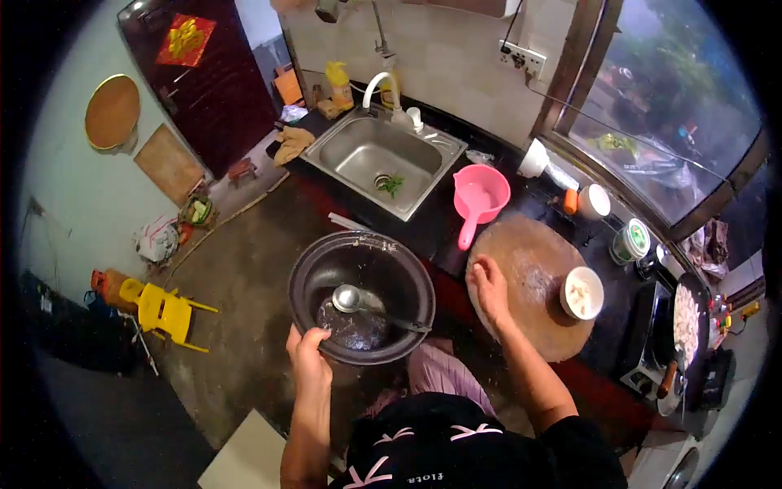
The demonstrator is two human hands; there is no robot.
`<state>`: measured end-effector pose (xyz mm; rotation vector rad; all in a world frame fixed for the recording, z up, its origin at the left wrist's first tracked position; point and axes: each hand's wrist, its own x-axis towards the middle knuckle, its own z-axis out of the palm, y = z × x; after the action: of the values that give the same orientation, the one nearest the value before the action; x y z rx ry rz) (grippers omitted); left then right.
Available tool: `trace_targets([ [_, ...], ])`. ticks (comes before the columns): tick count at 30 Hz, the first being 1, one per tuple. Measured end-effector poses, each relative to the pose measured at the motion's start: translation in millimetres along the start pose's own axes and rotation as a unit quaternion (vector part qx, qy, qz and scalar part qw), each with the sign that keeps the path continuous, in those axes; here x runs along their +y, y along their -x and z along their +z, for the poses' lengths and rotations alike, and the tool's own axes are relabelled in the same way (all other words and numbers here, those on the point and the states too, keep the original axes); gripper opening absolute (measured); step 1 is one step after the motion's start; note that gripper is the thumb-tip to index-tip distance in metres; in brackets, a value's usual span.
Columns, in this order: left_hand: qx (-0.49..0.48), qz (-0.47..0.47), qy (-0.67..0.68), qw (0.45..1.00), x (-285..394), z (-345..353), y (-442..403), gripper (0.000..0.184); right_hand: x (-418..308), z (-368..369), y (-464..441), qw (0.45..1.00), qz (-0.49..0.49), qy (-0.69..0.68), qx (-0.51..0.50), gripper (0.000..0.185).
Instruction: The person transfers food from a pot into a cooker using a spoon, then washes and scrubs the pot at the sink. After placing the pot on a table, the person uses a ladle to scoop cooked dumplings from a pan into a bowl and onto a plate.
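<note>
My left hand grips the near left rim of a large dark pot, holding it out in front of my body beside the counter. Inside the pot lies a ladle with a round metal bowl and a dark handle, and a little wet residue. My right hand holds nothing; its fingers are stretched out over the left side of a round wooden chopping board. I cannot tell whether it touches the board. A white bowl with pale food in it stands on the board's right side.
Behind the pot is a steel sink with some greens near its drain. A pink dipper sits between sink and board. At the right, a pan of pale food stands by the stove. A yellow chair is at left.
</note>
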<state>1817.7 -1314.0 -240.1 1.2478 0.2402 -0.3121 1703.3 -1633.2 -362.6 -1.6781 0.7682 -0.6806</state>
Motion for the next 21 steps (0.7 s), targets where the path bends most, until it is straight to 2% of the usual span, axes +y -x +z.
trace_targets([
  [1,-0.004,0.0,-0.004,1.0,1.6,10.7,-25.1,0.046,12.7,6.3,-25.2,0.997,-0.004,0.069,0.023,0.04],
  [2,-0.001,-0.002,-0.009,1.0,1.2,17.2,-46.8,0.045,29.2,15.7,-48.3,0.996,-0.012,0.07,0.052,0.046],
  [3,-0.059,0.008,0.016,0.998,1.0,22.4,-68.6,0.046,34.1,21.4,-72.0,0.996,0.068,0.037,0.053,0.045],
  [5,-0.054,-0.01,-0.022,0.998,4.2,33.8,-106.5,0.047,34.8,31.5,-105.3,0.974,0.212,-0.069,0.027,0.042],
  [8,-0.075,-0.021,-0.026,0.997,17.0,66.2,-155.2,0.046,22.2,38.9,-135.0,0.905,0.338,-0.259,-0.018,0.025],
  [9,-0.087,-0.034,-0.031,0.995,20.2,74.3,-171.6,0.046,24.5,40.5,-143.2,0.894,0.343,-0.288,-0.019,0.019],
  [12,-0.103,-0.046,-0.039,0.993,22.2,91.9,-216.3,0.046,24.9,44.9,-152.2,0.91,0.287,-0.299,0.012,0.015],
  [14,-0.105,-0.057,-0.059,0.991,27.9,108.5,-237.6,0.044,-0.3,45.0,-145.9,0.931,0.268,-0.246,0.014,0.015],
  [15,-0.105,-0.026,-0.049,0.993,29.2,120.2,-246.2,0.042,-11.3,42.2,-142.2,0.941,0.253,-0.225,0.008,0.015],
  [17,-0.123,-0.047,-0.068,0.989,38.3,135.2,-266.6,0.041,-42.3,37.9,-138.5,0.965,0.212,-0.157,-0.001,0.017],
  [21,-0.177,-0.069,-0.069,0.979,43.6,155.1,-309.2,0.038,-117.9,58.0,-135.1,0.972,0.232,-0.042,-0.011,0.02],
])
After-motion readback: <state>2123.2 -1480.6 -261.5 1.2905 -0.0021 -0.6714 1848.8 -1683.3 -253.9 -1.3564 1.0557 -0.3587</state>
